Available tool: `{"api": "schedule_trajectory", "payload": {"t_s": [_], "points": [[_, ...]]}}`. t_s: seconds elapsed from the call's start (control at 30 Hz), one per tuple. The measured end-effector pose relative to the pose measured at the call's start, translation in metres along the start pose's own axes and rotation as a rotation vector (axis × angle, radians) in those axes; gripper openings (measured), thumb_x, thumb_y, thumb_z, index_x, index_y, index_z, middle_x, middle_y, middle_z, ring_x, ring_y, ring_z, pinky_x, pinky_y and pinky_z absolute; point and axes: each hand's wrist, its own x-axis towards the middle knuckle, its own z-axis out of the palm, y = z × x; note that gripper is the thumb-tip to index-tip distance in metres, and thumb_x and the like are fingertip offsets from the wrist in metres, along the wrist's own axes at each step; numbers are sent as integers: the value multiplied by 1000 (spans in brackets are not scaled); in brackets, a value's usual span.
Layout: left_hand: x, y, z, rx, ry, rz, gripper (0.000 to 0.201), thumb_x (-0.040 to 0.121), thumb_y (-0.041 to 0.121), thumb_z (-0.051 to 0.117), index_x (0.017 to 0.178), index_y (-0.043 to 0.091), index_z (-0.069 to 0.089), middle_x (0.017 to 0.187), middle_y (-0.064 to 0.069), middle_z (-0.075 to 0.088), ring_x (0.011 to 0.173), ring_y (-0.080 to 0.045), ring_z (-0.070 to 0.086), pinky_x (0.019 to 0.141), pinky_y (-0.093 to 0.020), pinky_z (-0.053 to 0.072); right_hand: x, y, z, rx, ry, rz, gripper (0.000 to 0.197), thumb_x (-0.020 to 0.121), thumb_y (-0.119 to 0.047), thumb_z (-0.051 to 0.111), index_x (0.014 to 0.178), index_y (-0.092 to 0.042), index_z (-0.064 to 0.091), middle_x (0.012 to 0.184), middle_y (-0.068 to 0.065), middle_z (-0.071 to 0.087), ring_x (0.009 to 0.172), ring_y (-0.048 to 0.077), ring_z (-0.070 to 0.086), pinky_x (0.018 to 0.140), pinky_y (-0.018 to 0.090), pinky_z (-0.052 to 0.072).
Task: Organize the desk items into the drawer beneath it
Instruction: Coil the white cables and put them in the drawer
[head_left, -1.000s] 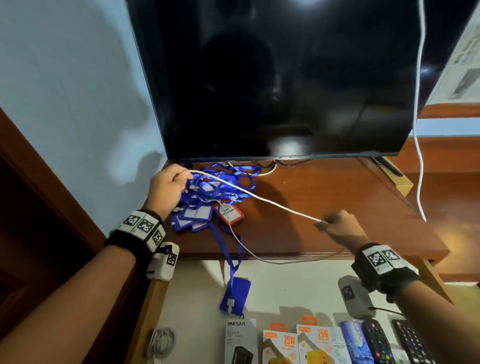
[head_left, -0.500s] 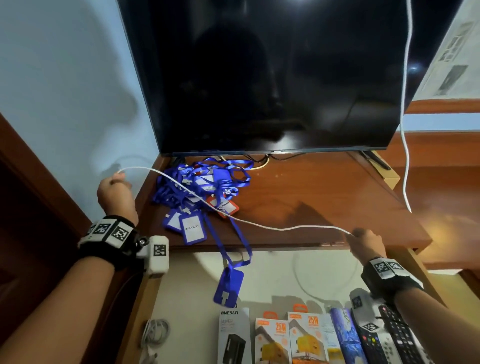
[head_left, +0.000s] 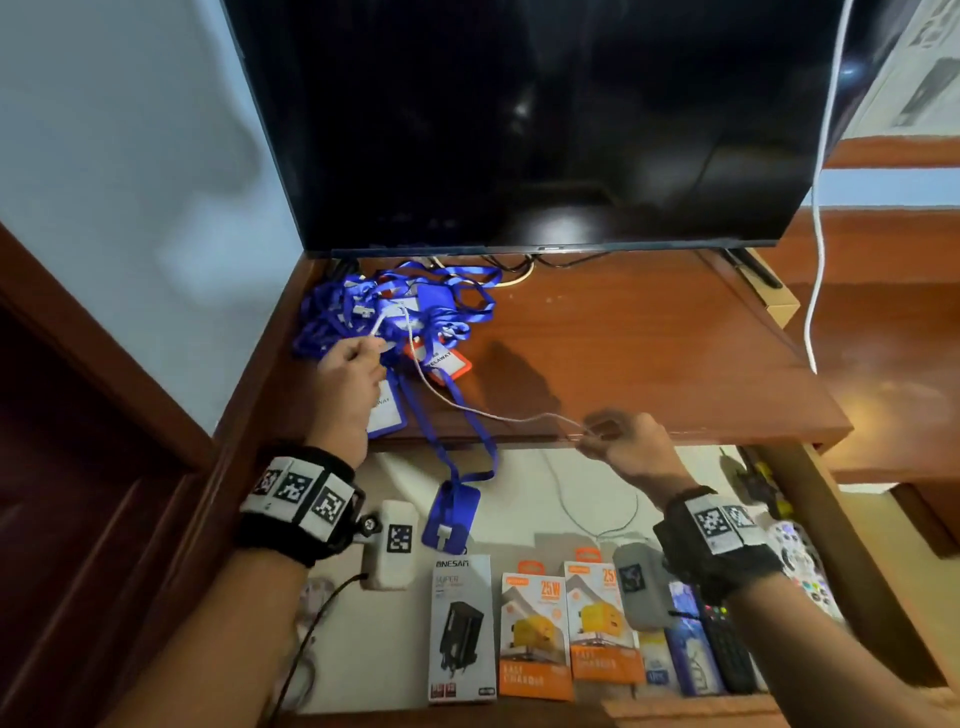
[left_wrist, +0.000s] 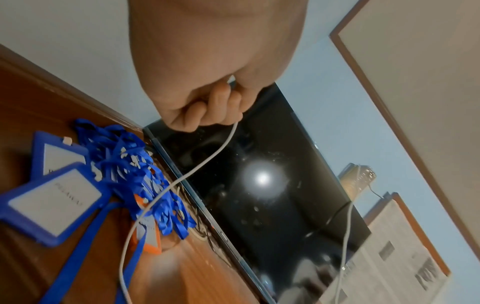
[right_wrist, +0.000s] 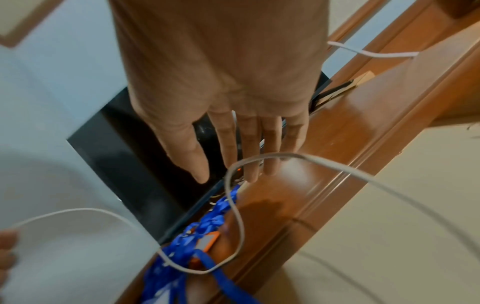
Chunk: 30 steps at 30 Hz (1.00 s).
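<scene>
White cable (head_left: 457, 402) spans the desk (head_left: 649, 364) edge, gripped in the left hand (head_left: 350, 376) fist; right hand (head_left: 631, 449), fingers straight, supports it. Drawer (head_left: 519, 483) holds 3 charger boxes (head_left: 535, 631), remotes (head_left: 722, 644).

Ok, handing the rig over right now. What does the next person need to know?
Left hand: grips one end of the white cable above the lanyards.
Right hand: at the desk's front edge, fingers straight, cable lying across them with no grip seen.
Drawer: open, and the cable's slack loops down into it.
Done: boxes and remotes lie in the drawer.
Left: gather the cable and put it in. Then move the lanyard pile off the desk; one badge already hangs over the edge.
</scene>
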Motion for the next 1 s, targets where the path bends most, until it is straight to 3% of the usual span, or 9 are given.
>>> {"api": "schedule_trajectory", "payload": {"t_s": [0.17,0.27,0.37,0.43,0.53,0.67,0.73,0.83,1.0], "points": [[-56,-19,23,152,-286,-97,27,100,20,47,77,12,60,47,13,31,45,-5,26,41,-15,22,-31,-25,31,151,106,-115,50,75,-14,78,121,-11,58,114,2,64,106,15,57,88,26,44],[-86,-24,29,269,-419,-91,33,100,24,47,74,13,63,54,5,36,47,-4,32,48,-16,29,-47,-32,45,126,97,-263,74,71,-16,78,137,-17,43,133,-9,46,124,7,40,104,24,33],[-101,-28,29,343,-506,-45,35,99,24,50,70,16,67,60,-5,41,49,-5,33,53,-22,30,-58,-37,53,111,61,-555,74,68,-20,66,137,-17,41,139,-25,30,137,7,27,112,17,19],[-109,-29,28,386,-594,-46,33,98,22,51,72,14,69,56,0,41,49,-5,33,56,-24,31,-60,-33,59,60,38,-654,68,68,-17,61,135,-16,45,143,-21,30,141,9,24,112,16,17],[-118,-30,22,423,-678,-70,29,98,19,52,80,9,73,45,14,39,45,-1,33,50,-14,30,-64,-25,64,16,22,-617,43,67,-12,63,110,-12,63,136,0,47,129,4,32,106,9,19],[-118,-35,5,417,-709,-125,34,97,26,53,71,18,73,50,8,33,49,-7,29,51,-20,28,-73,-12,63,-23,22,-539,13,70,-16,74,77,-8,66,101,3,66,104,13,52,88,16,36],[-115,-37,-7,382,-682,-176,39,98,27,50,65,18,68,52,6,30,49,-9,27,51,-21,26,-77,-4,57,5,30,-398,14,72,-12,77,72,-11,64,87,1,66,90,14,58,79,21,40],[-110,-40,-26,307,-565,-226,43,98,24,50,58,18,64,50,8,29,46,-7,25,49,-20,24,-81,6,45,115,-40,-213,19,77,-13,76,67,-19,61,74,-7,64,74,0,57,68,9,39],[-100,-47,-49,37,-374,-324,40,97,23,49,60,14,62,49,8,27,41,-4,22,40,-15,19,-73,17,30,263,-41,-177,21,77,-1,74,67,-11,59,65,0,60,64,8,55,65,17,44]]}}
